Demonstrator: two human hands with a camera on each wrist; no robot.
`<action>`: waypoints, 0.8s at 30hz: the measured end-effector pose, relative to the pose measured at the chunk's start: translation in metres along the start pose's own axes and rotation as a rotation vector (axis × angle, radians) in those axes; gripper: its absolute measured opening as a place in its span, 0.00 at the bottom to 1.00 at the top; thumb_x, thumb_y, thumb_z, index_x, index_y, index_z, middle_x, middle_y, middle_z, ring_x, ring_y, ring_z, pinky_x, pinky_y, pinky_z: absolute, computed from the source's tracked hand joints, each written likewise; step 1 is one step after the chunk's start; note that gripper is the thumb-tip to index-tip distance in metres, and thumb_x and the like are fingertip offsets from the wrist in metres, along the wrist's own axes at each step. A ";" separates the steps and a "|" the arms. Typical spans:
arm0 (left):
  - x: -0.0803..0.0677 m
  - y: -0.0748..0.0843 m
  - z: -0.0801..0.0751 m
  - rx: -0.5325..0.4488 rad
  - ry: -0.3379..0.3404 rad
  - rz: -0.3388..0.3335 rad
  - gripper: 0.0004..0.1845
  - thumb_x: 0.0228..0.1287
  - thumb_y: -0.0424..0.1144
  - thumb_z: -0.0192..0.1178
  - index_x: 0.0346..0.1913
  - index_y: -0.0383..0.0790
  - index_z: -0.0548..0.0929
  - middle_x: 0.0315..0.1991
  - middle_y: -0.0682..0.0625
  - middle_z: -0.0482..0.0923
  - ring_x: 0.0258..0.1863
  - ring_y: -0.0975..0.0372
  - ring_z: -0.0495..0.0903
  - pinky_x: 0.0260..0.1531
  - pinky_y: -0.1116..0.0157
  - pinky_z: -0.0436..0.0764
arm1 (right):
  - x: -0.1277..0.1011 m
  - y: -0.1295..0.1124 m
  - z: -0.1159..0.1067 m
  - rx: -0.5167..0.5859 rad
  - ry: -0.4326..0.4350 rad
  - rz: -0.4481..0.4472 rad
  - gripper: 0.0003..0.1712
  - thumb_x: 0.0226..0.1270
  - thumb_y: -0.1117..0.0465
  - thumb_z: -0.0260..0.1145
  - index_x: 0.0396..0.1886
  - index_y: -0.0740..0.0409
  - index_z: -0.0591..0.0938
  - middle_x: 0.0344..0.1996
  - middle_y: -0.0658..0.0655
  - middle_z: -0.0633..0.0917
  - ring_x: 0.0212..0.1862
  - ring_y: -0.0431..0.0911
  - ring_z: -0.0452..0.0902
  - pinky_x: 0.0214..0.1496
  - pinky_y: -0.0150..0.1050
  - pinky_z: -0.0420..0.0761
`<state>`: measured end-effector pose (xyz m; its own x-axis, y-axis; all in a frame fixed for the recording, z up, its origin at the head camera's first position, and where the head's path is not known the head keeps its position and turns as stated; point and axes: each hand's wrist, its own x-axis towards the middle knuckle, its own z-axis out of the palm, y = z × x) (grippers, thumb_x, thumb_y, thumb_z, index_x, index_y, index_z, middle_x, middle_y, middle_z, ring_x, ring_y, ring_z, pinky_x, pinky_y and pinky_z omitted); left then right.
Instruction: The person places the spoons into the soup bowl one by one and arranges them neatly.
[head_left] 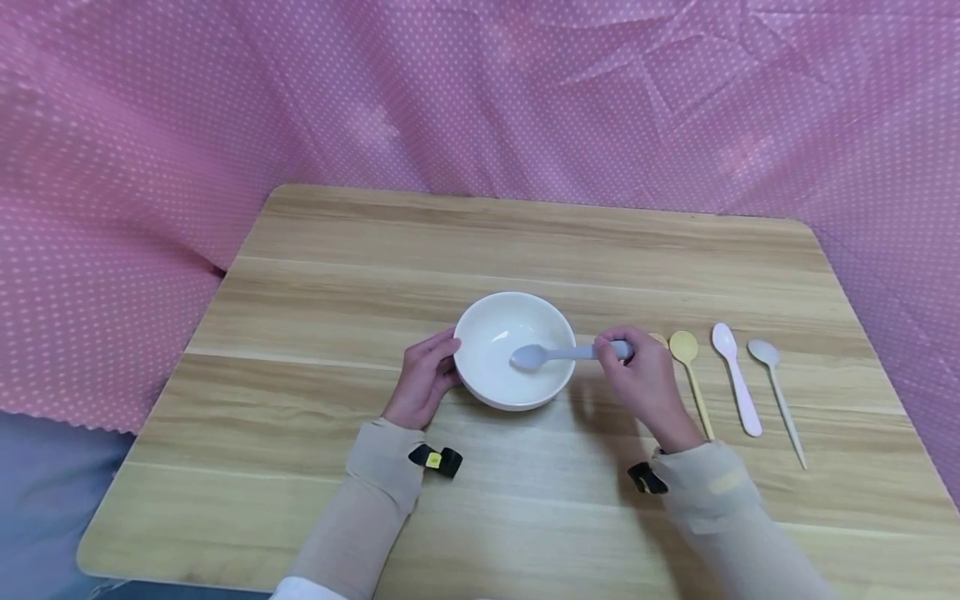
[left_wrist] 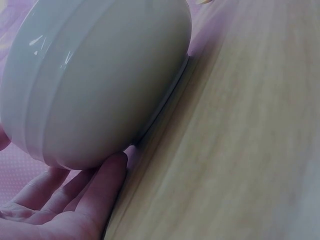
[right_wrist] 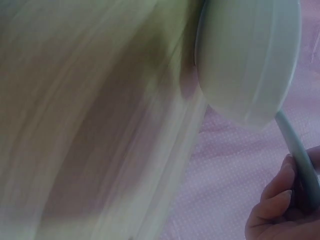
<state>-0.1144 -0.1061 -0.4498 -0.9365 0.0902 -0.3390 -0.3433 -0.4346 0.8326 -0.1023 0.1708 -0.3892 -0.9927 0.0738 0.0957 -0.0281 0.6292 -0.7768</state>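
Left hand [head_left: 426, 377] gripping bowl [head_left: 517, 383], right [head_left: 641, 379] pinching spoon [head_left: 572, 353]

The bowl [head_left: 487, 373] looks glossy, the held spoon [head_left: 568, 353] plastic, the table [head_left: 322, 333] wooden.

Your head camera looked forward and down from the near side, far enough back to cover most of the worktop [head_left: 322, 292] and the pink cloth [head_left: 480, 100] beyond. Your left wrist camera sat low and close at the near left of the white bowl [head_left: 487, 327], tipped, facing far; your right wrist camera did likewise from the near right. Both wrist views shared the bowl's outer wall.
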 end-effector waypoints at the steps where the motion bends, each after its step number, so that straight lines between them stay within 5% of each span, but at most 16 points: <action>1: 0.000 0.000 0.000 -0.001 0.001 0.001 0.24 0.63 0.37 0.57 0.62 0.34 0.73 0.56 0.41 0.76 0.40 0.62 0.80 0.35 0.68 0.80 | 0.001 0.000 0.002 0.007 -0.007 0.000 0.10 0.64 0.62 0.60 0.34 0.64 0.83 0.22 0.56 0.76 0.23 0.42 0.66 0.22 0.31 0.67; 24: -0.001 0.001 0.000 0.000 -0.011 -0.001 0.24 0.64 0.37 0.56 0.62 0.34 0.72 0.56 0.41 0.77 0.39 0.62 0.81 0.35 0.68 0.81 | 0.015 -0.002 0.027 0.033 -0.095 0.093 0.12 0.65 0.57 0.60 0.36 0.62 0.83 0.29 0.59 0.81 0.30 0.47 0.71 0.30 0.33 0.73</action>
<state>-0.1135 -0.1064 -0.4480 -0.9369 0.1001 -0.3348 -0.3439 -0.4346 0.8324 -0.1203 0.1499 -0.4034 -0.9978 0.0557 -0.0359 0.0621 0.5968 -0.8000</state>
